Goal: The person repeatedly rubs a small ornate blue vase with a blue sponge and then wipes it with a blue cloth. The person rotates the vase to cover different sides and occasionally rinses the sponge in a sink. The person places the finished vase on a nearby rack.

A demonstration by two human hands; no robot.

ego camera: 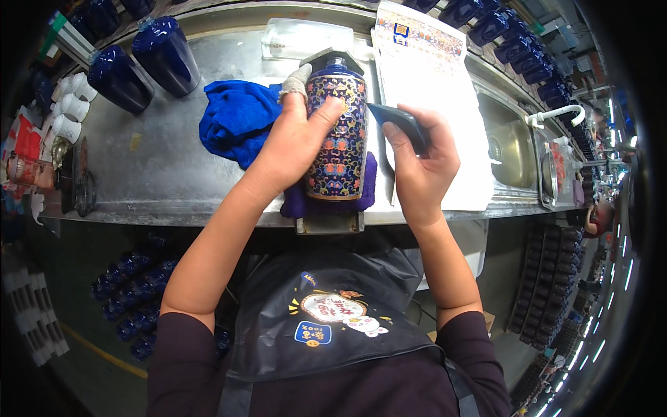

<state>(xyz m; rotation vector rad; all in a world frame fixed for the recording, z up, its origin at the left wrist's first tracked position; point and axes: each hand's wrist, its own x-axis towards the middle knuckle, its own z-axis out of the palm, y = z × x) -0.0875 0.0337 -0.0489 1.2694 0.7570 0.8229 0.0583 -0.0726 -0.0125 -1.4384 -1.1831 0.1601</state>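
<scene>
A dark blue ceramic bottle [341, 148] with a dense floral pattern lies on its side, neck away from me. My left hand [292, 138] grips it from the left, thumb across the pattern and a fabric finger cover [296, 83] on one finger. Its hidden fingers reach around the far side. In my right hand [430, 161] is a dark, blade-shaped scraper [405, 122], its pointed tip close to the bottle's right side; I cannot tell if it touches. Under the bottle are a folded purple towel [370, 187] and a metal support [329, 225].
A crumpled blue cloth [237, 120] lies left of the bottle on the metal counter [156, 156]. White sheets with printed patterns [432, 135] cover the right, beside a sink [513, 143]. A clear glass bottle [312, 39] lies behind. Plain blue bottles [167, 57] stand at the back left.
</scene>
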